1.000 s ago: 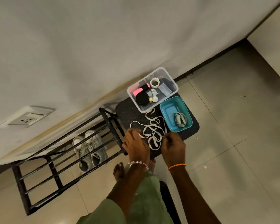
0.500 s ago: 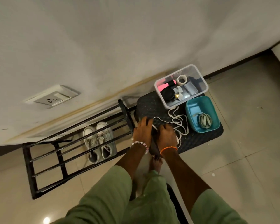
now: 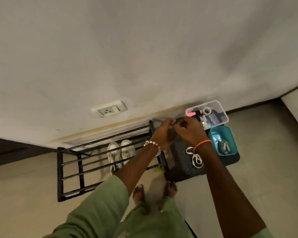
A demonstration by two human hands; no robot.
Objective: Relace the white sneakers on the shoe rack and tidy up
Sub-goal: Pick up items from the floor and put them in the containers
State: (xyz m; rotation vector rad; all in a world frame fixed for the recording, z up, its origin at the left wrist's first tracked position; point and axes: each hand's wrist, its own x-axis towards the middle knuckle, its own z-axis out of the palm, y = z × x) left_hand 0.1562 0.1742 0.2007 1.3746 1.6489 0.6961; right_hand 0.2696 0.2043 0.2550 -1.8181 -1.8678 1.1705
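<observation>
A pair of white sneakers (image 3: 120, 152) stands on the lower level of the black metal shoe rack (image 3: 59, 169), seen through its bars. My left hand (image 3: 163, 131) and my right hand (image 3: 187, 130) are raised together over the rack's right end, fingers curled and meeting. They seem to pinch the white lace (image 3: 195, 158), whose loops show below my right wrist over the dark mat (image 3: 181, 164). What lies between the fingertips is blurred.
A clear plastic box (image 3: 222, 111) of small items and a teal tray (image 3: 233, 134) holding a coiled grey lace (image 3: 223, 146) sit on the mat by the wall. A wall socket (image 3: 108, 109) is above the rack. My bare feet (image 3: 138, 193) stand on the tiled floor.
Both hands rose from the mat and came together in the air. Most of the white lace left the mat with them. The camera view shifted left and back.
</observation>
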